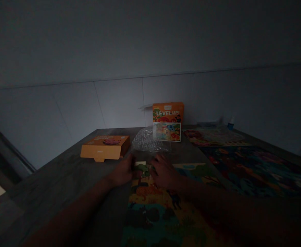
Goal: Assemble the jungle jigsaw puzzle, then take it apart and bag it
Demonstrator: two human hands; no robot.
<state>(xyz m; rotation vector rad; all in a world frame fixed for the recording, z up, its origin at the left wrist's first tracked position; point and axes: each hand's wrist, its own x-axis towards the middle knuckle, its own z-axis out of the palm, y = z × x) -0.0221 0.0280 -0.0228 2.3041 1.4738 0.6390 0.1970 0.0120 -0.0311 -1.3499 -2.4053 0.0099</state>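
Note:
A jigsaw puzzle (150, 202) with animals, yellow ground and blue water lies in front of me. At its far left corner, my left hand (124, 171) is closed on the edge of a green and pale puzzle piece (141, 167). My right hand (163, 171) is on the other side, its fingers curled and its thumb at another bit of green puzzle piece (153, 168). My fingers partly cover the pieces, and the light is dim. Beyond my right hand, the puzzle's far edge shows a green tree.
An orange box (101, 147) with its flap open lies at the left. Behind my hands are crumpled clear plastic (150, 140), a picture card (167, 132) and an upright orange box (168, 108). Another dark puzzle (255, 168) and a small bottle (231, 123) are at the right.

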